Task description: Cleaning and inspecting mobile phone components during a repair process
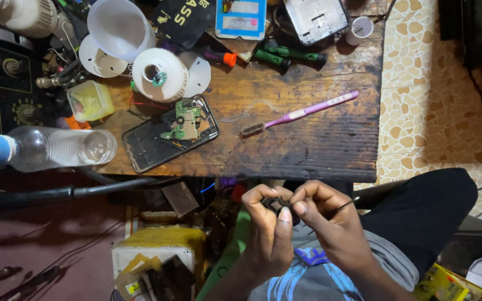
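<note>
My left hand (269, 228) and my right hand (327, 220) meet in front of my chest, below the front edge of the wooden bench (308, 145). Between the fingertips of both sits a small dark part (277, 205); what it is cannot be made out. My right hand also grips a thin dark tool (344, 207) whose handle sticks out to the right. On the bench lies an opened phone (171, 132) with a green circuit board (184, 121) on top of it. A purple toothbrush (299, 114) with dirty bristles lies to its right.
A clear plastic bottle (46, 147) with a blue cap lies at the left. White lamp parts (157, 72), a yellow tub (90, 100), green-handled screwdrivers (288, 56) and a phone frame (316, 19) crowd the back. Tiled floor (419, 100) lies right; boxes and clutter sit under the bench.
</note>
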